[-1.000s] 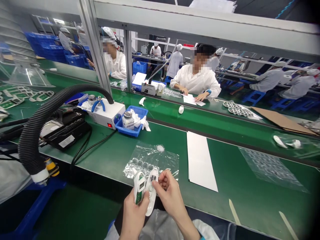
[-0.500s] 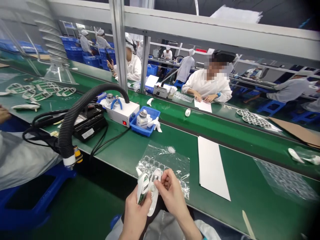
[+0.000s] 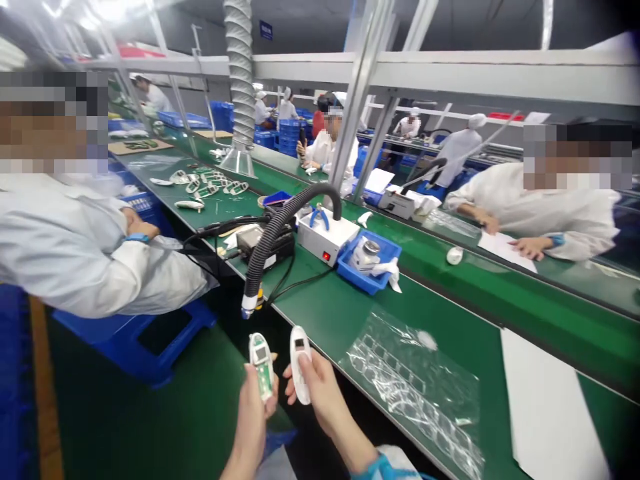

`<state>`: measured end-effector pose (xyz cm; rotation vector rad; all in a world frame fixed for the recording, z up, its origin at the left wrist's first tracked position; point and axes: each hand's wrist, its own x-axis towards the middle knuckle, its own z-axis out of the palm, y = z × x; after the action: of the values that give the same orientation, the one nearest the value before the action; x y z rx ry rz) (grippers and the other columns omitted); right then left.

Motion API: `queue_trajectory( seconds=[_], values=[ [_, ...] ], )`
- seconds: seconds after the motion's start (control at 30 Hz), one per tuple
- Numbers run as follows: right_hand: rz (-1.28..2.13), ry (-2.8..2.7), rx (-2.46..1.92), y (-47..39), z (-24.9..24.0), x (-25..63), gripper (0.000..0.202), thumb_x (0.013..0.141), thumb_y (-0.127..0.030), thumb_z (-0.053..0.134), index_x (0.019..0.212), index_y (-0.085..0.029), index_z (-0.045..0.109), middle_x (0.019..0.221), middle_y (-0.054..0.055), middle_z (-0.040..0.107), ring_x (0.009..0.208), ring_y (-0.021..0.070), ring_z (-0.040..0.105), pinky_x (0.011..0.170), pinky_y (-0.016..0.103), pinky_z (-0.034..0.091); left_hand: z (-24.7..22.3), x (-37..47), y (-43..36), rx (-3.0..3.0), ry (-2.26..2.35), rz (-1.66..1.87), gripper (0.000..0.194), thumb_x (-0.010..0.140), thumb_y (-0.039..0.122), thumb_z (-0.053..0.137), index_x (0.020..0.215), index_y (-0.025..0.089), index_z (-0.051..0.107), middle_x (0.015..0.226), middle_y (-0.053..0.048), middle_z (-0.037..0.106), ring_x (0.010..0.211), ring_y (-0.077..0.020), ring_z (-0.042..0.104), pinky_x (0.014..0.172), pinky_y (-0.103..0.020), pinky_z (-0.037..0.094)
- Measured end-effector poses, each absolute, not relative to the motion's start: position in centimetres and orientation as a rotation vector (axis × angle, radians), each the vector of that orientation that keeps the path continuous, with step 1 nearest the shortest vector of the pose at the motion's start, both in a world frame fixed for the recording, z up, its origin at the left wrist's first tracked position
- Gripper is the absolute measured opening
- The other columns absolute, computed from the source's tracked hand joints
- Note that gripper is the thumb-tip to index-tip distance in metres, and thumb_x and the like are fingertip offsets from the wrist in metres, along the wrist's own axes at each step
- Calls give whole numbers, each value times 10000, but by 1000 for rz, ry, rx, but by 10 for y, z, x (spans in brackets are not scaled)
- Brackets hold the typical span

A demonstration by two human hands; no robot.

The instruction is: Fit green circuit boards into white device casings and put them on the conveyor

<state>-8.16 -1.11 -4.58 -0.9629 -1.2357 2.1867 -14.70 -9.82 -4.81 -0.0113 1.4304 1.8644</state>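
Your two shell halves are held apart, nearer you than the blue tray and left of it. Your left hand grips the board-fitted half; your right hand pinches the cover half, thumb across its face. Judging by this, the green circuit board is already seated, while the halves remain unjoined; you can't tell whether smaller parts are missing.

Counting, you have one of each half in hand, one tray, one metal-capped bottle inside it, and one white box just left of it, topped by one pair of blue-handled pliers. Well left beyond it, board-fitted shells overlap too much to count.
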Motion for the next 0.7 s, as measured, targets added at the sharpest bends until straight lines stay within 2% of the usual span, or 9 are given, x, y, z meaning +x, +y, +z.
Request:
queue_trajectory(
  seconds=[0.07,0.13,0.2,0.33,0.43,0.5,0.7],
  values=[
    [2333,-1237,-941,-11,-53,-127,635,640,-729,649,893,-150,583,539,5,616,319,89,447,272,176,289,-57,-180,-107,-70,1433,1942,601,810,666,483,1080,142,598,527,57,509,386,-58,346,378,-163,254],
    [2424,-1251,-936,-15,-58,-168,622,689,-740,590,797,-128,597,457,14,583,282,87,421,239,169,237,-63,-210,-115,-136,1428,1989,563,781,637,546,973,113,618,543,22,565,445,-93,462,434,-190,371],
    [2479,-1240,-953,-21,-60,-197,592,761,-715,529,675,-131,582,426,30,569,267,85,415,226,166,215,-66,-229,-120,-176,1417,2028,520,762,610,576,890,107,624,579,-7,607,482,-112,513,464,-211,412],
    [2457,-1178,-1007,-22,-63,-202,537,849,-626,480,633,-144,576,414,20,564,239,64,372,226,160,139,-66,-234,-113,-145,1383,2078,465,771,591,575,886,144,626,596,24,601,410,-66,428,387,-174,296],
    [2387,-1133,-1032,-15,-65,-180,529,844,-613,487,596,-151,563,427,19,568,244,60,373,234,167,128,-65,-221,-96,-94,1350,2031,481,776,616,575,723,138,605,519,28,561,378,-52,386,366,-162,240],
    [2348,-1111,-1033,-11,-64,-169,528,827,-618,502,578,-155,551,436,16,567,256,58,380,243,169,125,-66,-214,-87,-82,1323,2008,498,782,621,569,657,139,578,490,26,547,369,-50,380,364,-162,239],
    [2367,-1110,-975,-18,-55,-188,466,838,-562,515,592,-167,546,413,3,541,267,77,401,244,176,152,-68,-227,-89,-188,1300,2105,455,780,609,573,717,159,566,491,38,545,383,-70,439,368,-168,284]
  ],
)
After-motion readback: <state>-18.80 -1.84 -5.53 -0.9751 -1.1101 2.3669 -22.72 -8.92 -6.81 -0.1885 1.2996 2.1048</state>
